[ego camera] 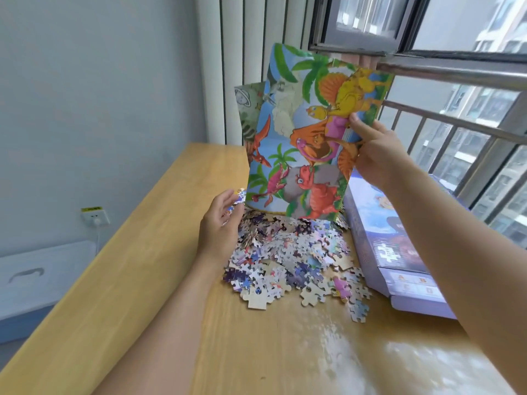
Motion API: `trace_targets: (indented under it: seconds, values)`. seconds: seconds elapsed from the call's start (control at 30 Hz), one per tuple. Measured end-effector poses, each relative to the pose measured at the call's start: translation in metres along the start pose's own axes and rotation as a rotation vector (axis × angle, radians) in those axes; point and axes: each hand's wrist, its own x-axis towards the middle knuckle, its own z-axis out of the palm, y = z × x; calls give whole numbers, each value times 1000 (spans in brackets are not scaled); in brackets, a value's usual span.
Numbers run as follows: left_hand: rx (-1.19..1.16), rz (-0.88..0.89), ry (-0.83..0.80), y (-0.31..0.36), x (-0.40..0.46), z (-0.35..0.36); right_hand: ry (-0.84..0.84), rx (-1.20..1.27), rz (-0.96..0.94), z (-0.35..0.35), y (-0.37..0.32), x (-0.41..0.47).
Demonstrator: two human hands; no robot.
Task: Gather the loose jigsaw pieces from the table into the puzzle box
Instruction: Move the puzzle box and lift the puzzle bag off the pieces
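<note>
While propped upright over the heap, a colourful dinosaur picture sheet [308, 132] blocks the far pieces from view, a second greenish sheet [248, 109] just behind it. Under the right hand [376, 149], a pale purple cardboard puzzle box [379, 246] on the light wooden table [142, 266]. Below and beside the left hand [219, 223], loose jigsaw pieces [288, 258] piled, mixed purple, white and blue. Right hand pinching the dinosaur sheet's edge; left hand loosely curled, a few pieces at its fingertips.

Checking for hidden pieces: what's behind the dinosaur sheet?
Behind the dinosaur sheet, held up by the right hand, a second printed sheet peeks out. The far edge of the jigsaw pile is covered.
</note>
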Motion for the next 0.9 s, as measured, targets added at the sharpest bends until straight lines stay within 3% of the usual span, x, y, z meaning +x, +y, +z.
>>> trace_targets:
  seconds: [0.23, 0.6, 0.73, 0.9]
  values:
    - [-20, 21, 20, 7, -2, 0, 44, 180, -2, -7, -13, 7]
    - [-202, 56, -46, 31, -11, 11, 201, 62, 396, -16, 26, -7]
    - [-162, -16, 35, 27, -8, 10, 312, 166, 512, -19, 34, -6]
    - [-174, -132, 96, 20, -5, 7, 355, 278, 470, -24, 30, -3]
